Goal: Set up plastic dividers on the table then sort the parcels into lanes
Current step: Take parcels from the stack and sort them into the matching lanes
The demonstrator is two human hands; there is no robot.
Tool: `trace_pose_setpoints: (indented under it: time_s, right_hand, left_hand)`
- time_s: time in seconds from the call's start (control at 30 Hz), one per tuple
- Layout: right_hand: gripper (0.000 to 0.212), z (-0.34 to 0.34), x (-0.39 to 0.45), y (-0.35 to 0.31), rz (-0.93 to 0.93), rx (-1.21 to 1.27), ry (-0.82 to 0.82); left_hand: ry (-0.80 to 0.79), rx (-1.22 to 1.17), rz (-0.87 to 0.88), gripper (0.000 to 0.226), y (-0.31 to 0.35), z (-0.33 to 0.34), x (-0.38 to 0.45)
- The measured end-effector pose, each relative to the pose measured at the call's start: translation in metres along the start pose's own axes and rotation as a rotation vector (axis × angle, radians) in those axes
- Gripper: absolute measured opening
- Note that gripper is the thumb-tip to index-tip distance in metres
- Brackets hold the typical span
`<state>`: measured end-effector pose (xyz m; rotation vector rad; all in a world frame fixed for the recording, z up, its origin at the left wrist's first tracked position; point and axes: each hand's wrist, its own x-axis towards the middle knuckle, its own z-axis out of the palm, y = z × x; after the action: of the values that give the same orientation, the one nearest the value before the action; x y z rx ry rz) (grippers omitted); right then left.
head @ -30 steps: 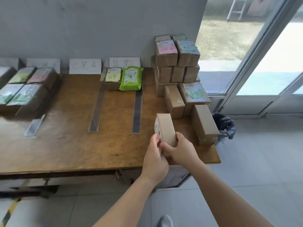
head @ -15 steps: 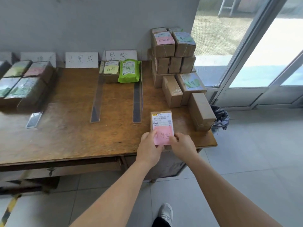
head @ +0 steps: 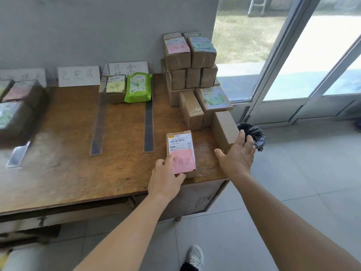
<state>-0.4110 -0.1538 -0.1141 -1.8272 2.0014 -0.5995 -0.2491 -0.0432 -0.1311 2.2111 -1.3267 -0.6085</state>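
Parcel, label now upward, is gripped by the left hand alone; the right hand, released and open-fingered, reaches toward the plain box right of it, suggesting another pick.

Pink handwritten note on the brown cardboard parcel reads 待处理; white paper wall sign reads 已完成, neighbouring white sign 异常.

Your left hand grips a brown parcel, label up, pink note at its near end, lying flat near the tabletop's front right edge. Two clear plastic dividers lie parallel, forming a lane that holds a yellow-noted box and a green pouch. Unsorted brown boxes are stacked at the far right.
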Motion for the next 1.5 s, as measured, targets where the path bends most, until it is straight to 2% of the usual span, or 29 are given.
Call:
trace_pose_setpoints:
  time_s: [0.1, 0.3, 0.37, 0.5, 0.63, 0.7, 0.8, 0.9, 1.0, 1.2, 1.33, 1.4, 1.5]
  right_hand:
    - [0.09, 0.005, 0.008, 0.0, -0.017, 0.018, 0.028]
    - [0.06, 0.009, 0.003, 0.005, -0.034, 0.077, 0.074]
    - [0.068, 0.012, -0.004, 0.007, -0.065, 0.028, 0.044]
    - [0.101, 0.015, -0.004, 0.001, -0.027, 0.05, 0.004]
    - [0.105, 0.019, 0.008, -0.014, -0.022, 0.093, -0.043]
    - [0.097, 0.02, 0.012, -0.018, -0.008, 0.128, -0.062]
    - [0.073, 0.021, 0.011, -0.015, -0.015, 0.21, -0.026]
    - [0.058, 0.021, 0.01, -0.006, -0.013, 0.329, -0.014]
    - [0.051, 0.018, 0.016, 0.006, 0.02, 0.363, -0.022]
    - [0.043, 0.012, 0.026, 0.029, 0.022, 0.336, -0.102]
    - [0.043, 0.013, 0.023, 0.033, 0.013, 0.339, -0.173]
    - [0.045, 0.014, 0.019, 0.034, 0.002, 0.297, -0.142]
    - [0.043, 0.009, 0.013, 0.035, -0.071, 0.309, -0.101]
  left_hand:
    - [-0.009, -0.005, -0.002, 0.074, 0.0, 0.0, 0.002]
    - [-0.01, -0.015, 0.015, 0.074, 0.002, 0.002, 0.004]
    - [-0.018, -0.008, 0.014, 0.074, 0.003, 0.002, 0.004]
    - [-0.012, 0.006, 0.001, 0.077, 0.005, 0.003, 0.003]
    - [0.063, 0.082, 0.03, 0.076, 0.007, 0.0, 0.004]
    - [0.1, 0.094, 0.085, 0.076, 0.015, -0.004, 0.01]
    - [0.099, 0.071, 0.214, 0.072, 0.038, -0.006, 0.027]
    - [0.018, 0.056, 0.34, 0.072, 0.065, 0.001, 0.045]
    - [-0.08, 0.139, 0.37, 0.074, 0.088, 0.017, 0.063]
    - [-0.124, 0.233, 0.305, 0.07, 0.113, 0.042, 0.087]
    - [-0.168, 0.0, 0.108, 0.063, 0.118, 0.046, 0.09]
    - [-0.195, -0.15, 0.001, 0.06, 0.12, 0.048, 0.085]
    - [-0.214, -0.178, -0.067, 0.055, 0.121, 0.052, 0.071]
